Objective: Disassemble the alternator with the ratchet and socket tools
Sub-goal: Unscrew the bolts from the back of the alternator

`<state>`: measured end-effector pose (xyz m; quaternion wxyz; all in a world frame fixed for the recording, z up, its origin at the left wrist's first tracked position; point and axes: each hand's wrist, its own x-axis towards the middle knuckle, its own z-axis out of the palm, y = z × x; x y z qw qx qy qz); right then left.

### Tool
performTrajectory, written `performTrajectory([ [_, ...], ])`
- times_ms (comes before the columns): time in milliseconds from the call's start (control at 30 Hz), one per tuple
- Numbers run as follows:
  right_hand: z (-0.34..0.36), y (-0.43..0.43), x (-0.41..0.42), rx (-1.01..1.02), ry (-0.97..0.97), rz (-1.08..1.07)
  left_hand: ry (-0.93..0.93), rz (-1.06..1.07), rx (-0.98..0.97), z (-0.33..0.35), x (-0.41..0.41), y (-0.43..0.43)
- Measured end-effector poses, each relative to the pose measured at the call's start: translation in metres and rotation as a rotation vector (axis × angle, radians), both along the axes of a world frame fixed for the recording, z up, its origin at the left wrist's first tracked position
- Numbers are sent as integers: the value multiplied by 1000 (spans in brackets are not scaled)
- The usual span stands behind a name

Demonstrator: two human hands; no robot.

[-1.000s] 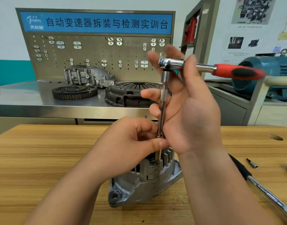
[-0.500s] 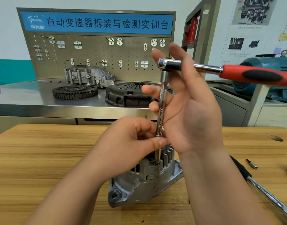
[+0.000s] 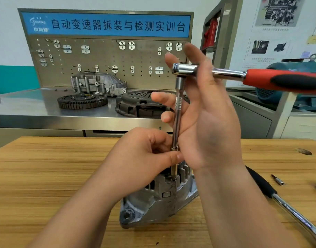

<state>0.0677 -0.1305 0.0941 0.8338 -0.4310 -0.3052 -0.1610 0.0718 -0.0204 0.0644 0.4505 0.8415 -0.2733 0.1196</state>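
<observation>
A grey alternator [image 3: 153, 203] stands on the wooden table [image 3: 46, 176] in front of me. A long chrome extension bar [image 3: 177, 111] rises upright from its top. My left hand [image 3: 141, 158] pinches the lower end of that bar just above the housing. A ratchet [image 3: 282, 81] with a red and black handle sits on top of the bar, its handle pointing right. My right hand [image 3: 212, 126] holds the ratchet near its head, thumb in front of the shaft and fingers spread behind the bar.
A second long chrome wrench [image 3: 288, 210] with a black grip lies on the table at the right, beside a small bit [image 3: 277, 179]. Behind, a steel bench carries a flywheel [image 3: 82, 101], a clutch cover [image 3: 139, 104] and a cast housing [image 3: 98, 83]. A blue motor [image 3: 297, 101] stands far right.
The ratchet handle has swung further right and toward me around the upright bar. My left hand has stayed pinched on the bar.
</observation>
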Motion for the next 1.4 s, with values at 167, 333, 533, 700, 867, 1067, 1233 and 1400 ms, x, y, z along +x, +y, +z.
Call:
performTrajectory([
  [167,1,-5,3,-2,90,66,34,-69,-27,0,1,0],
  [333,1,1,-1,-37,-72,-78,-2,40,-59,-2,1,-3],
  [533,0,-2,1,9,43,-37,-19,-55,-18,-1,1,1],
  [700,0,-3,1,8,85,-37,16,-59,-44,-1,1,2],
  [867,-1,4,-2,-20,-69,-149,44,-3,-103,-3,3,-2],
  [1067,1,-5,2,25,115,22,53,-110,-64,-1,2,2],
  [1233,0,-3,2,-27,41,-8,14,-77,-61,-3,3,1],
  [1400,0,1,0,-81,-125,-111,-40,16,-74,-4,0,-4],
])
